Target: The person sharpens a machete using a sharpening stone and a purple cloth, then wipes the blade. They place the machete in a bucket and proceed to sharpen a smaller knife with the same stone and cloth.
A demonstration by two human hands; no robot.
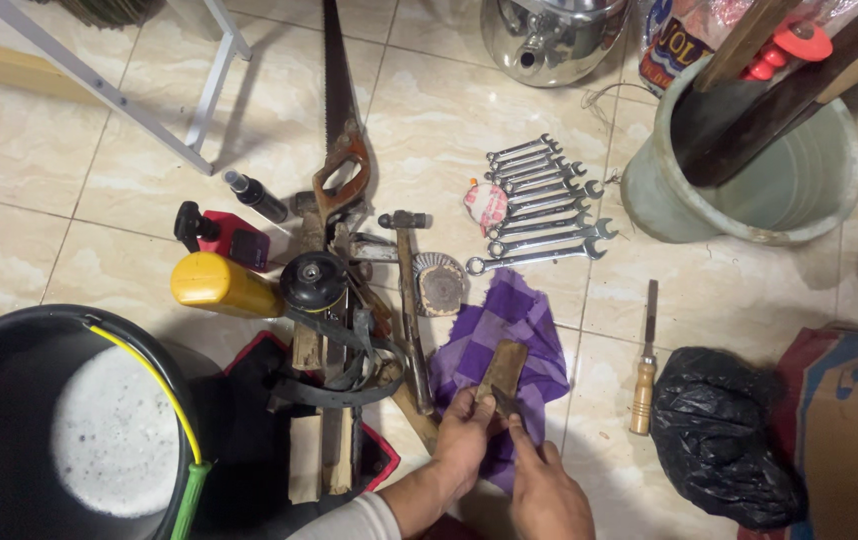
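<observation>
My left hand (463, 438) grips the lower end of a small tool with a flat wooden handle (502, 367), held over a purple checked cloth (509, 330) spread on the tiled floor. My right hand (547, 490) meets it from below, its fingers on the dark metal part (505, 402) of the same tool. A hammer (410, 300) and a bundle of wooden-handled tools wrapped in a black strap (339, 350) lie just left of the hands.
A row of several spanners (541, 205) lies beyond the cloth. A chisel (645, 360) and a black plastic bag (724, 430) are to the right. A black bucket of foamy water (69, 420) sits at lower left, a green bucket of tools (749, 160) at upper right. A handsaw (339, 120) lies ahead.
</observation>
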